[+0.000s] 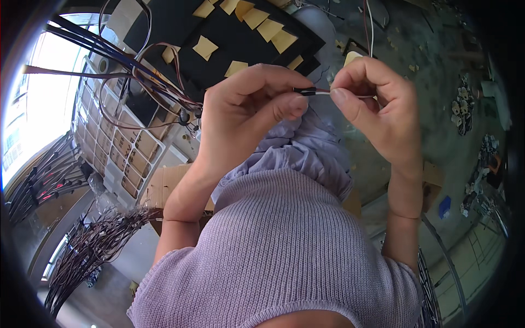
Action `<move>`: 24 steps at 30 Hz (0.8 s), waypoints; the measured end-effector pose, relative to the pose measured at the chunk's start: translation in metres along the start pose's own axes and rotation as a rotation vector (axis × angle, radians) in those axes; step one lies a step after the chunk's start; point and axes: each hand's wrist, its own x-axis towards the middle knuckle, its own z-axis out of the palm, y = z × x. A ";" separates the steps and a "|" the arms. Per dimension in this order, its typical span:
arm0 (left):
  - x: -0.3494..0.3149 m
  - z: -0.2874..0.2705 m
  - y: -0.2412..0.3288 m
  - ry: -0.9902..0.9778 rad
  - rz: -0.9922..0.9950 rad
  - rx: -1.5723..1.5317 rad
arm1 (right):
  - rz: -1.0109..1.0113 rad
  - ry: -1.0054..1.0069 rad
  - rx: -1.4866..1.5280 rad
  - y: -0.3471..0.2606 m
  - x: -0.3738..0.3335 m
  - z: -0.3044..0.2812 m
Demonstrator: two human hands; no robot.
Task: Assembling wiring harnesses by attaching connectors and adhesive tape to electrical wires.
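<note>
My left hand is raised in front of my chest, its thumb and forefinger pinching a small black connector at the end of thin wires. A white and a dark reddish wire run from it across the short gap to my right hand. The right thumb and forefinger are closed on these wires. A pale yellow piece shows just behind the right fingers; how it is held cannot be made out. Beyond that hand, a white and a brown wire stretch up out of view.
A black board with several yellow paper pieces lies ahead. Dark cables hang across the left, over a white crate. A brown cable bundle hangs lower left. Clusters of small parts lie at the right.
</note>
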 end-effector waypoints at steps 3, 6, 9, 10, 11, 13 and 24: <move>0.000 -0.002 -0.002 -0.016 -0.033 -0.043 | -0.016 0.006 -0.043 0.002 -0.001 0.002; 0.000 -0.002 -0.003 -0.030 -0.012 -0.041 | -0.061 0.016 -0.058 0.007 0.000 0.002; 0.001 0.000 -0.004 -0.029 -0.005 -0.047 | -0.089 0.025 -0.062 0.009 0.000 0.001; 0.001 0.000 -0.004 -0.021 0.003 -0.042 | -0.096 0.030 -0.068 0.009 0.000 0.001; 0.002 0.001 -0.004 -0.012 0.011 -0.037 | -0.094 0.031 -0.066 0.009 0.000 0.000; 0.002 0.002 -0.003 -0.011 0.011 -0.026 | -0.097 0.027 -0.138 0.007 -0.001 -0.002; 0.005 0.005 -0.006 -0.035 0.119 0.097 | -0.117 0.033 -0.078 0.010 -0.003 -0.007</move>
